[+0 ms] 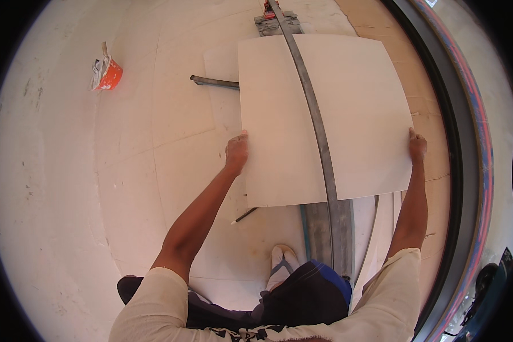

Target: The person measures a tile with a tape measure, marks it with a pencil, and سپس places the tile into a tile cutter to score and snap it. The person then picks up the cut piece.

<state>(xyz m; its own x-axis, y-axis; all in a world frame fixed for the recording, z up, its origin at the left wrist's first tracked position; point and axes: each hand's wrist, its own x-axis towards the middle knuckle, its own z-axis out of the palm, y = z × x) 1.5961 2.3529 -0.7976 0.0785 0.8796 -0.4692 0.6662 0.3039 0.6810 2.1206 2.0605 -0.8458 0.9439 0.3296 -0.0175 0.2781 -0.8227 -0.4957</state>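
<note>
A large pale square tile point(370, 102) lies on a long grey tile cutter point(318, 239), beneath the cutter's dark rail point(314, 114), which runs from top to bottom across it. My left hand point(236, 153) grips the tile's left edge, fingers wrapped at the rim, while my right hand point(417, 145) holds the opposite edge. A red and grey fitting point(272, 16) sits at the rail's far end. A dark support arm point(214, 81) sticks out to the left from under the tile, and a thin dark stick point(245, 215) shows below its lower left corner.
An orange bucket point(108, 76) with tools stands on the pale floor at upper left. Long pale strips point(370, 233) lie right of the cutter on brown sheeting point(436, 171). A dark frame edge point(456, 182) runs along the right. My sandalled foot point(282, 259) is near the cutter's near end.
</note>
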